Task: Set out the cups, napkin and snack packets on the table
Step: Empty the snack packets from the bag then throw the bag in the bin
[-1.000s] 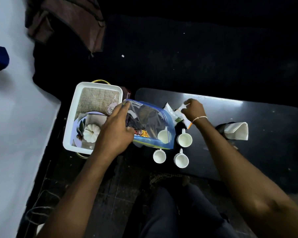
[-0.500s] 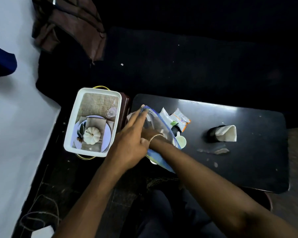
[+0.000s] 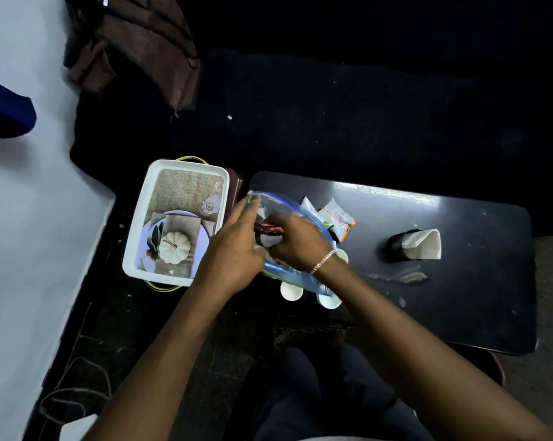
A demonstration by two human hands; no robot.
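Mid-task view from above. Two snack packets and a folded napkin standing in a dark holder already lie on the black bench, packets at centre frame, napkin to their right and well apart. Three white cups are partly visible at the near bench edge: one and another below the bag, a third just beside the right wrist. The right hand is inside the clear blue-rimmed bag, its fingers closed on a red packet; the left hand steadies the bag's mouth, fingers narrow around the rim. Judged from this, unpacking is well advanced but unfinished: at least the red packet is still to be set out, and whatever else the bag holds cannot be made out. The bench top is glossy, dark and scuffed, with a pale scrap lower right of the napkin. A white tray printed with a pumpkin place setting sits left of the bench. The room is dim; a pale wall fills the left frame, brown cloth hangs upper left, cables lie lower left
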